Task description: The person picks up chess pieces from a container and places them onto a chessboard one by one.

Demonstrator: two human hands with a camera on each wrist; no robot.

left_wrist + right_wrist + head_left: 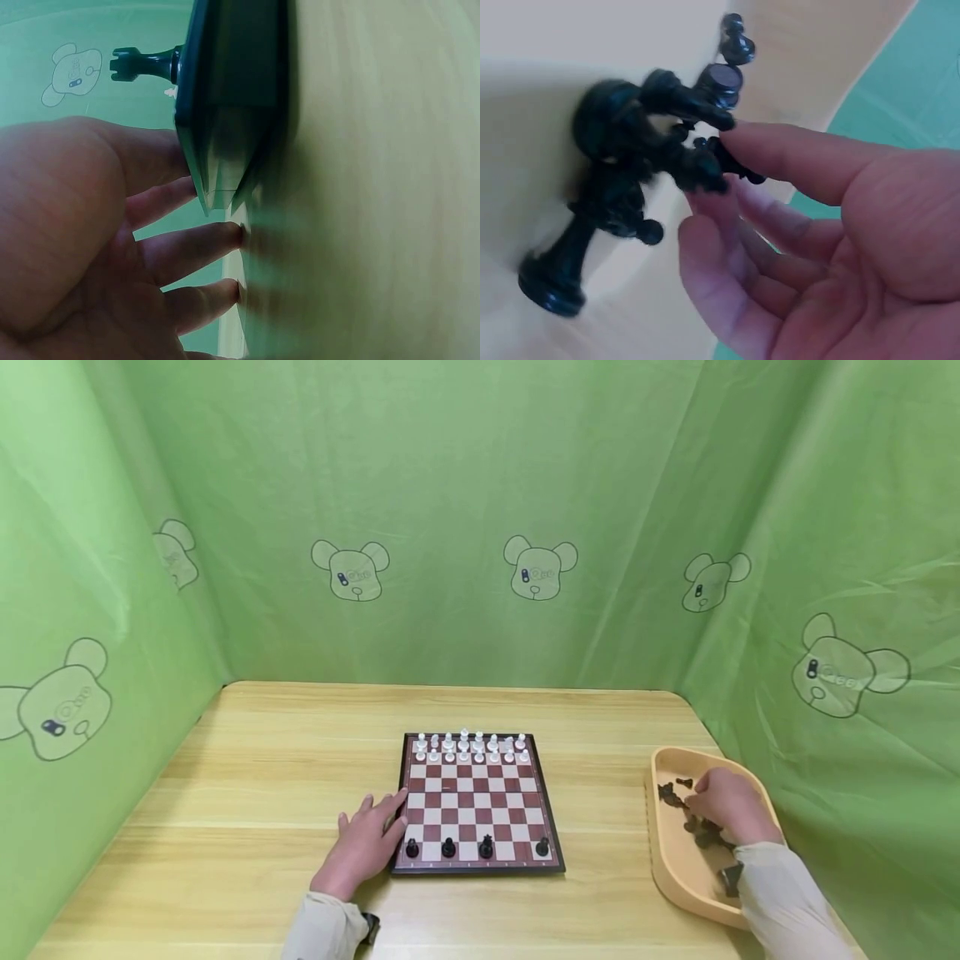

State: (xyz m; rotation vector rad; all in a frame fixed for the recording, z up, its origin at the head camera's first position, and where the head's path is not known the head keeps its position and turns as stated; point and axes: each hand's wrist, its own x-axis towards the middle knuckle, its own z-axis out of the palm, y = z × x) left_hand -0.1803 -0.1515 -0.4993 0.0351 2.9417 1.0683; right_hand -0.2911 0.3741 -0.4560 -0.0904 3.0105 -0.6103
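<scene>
A chessboard [476,797] lies on the table, with white chess pieces [464,747] in two rows at its far end and several black chess pieces [487,847] spaced along its near row. My left hand [362,846] rests at the board's left edge, fingers spread and touching its side. Over on the right, my right hand [729,804] reaches into a light orange tray [667,877]. Black chess pieces [615,120] lie jumbled there beside its thumb and bent fingers. One small dark piece [739,161] shows partly behind the thumb; whether it is pinched is unclear.
The wooden table [247,777] carries the board near its middle and the tray at its right side. Green curtains [450,635] with bear-head prints enclose the back and both sides.
</scene>
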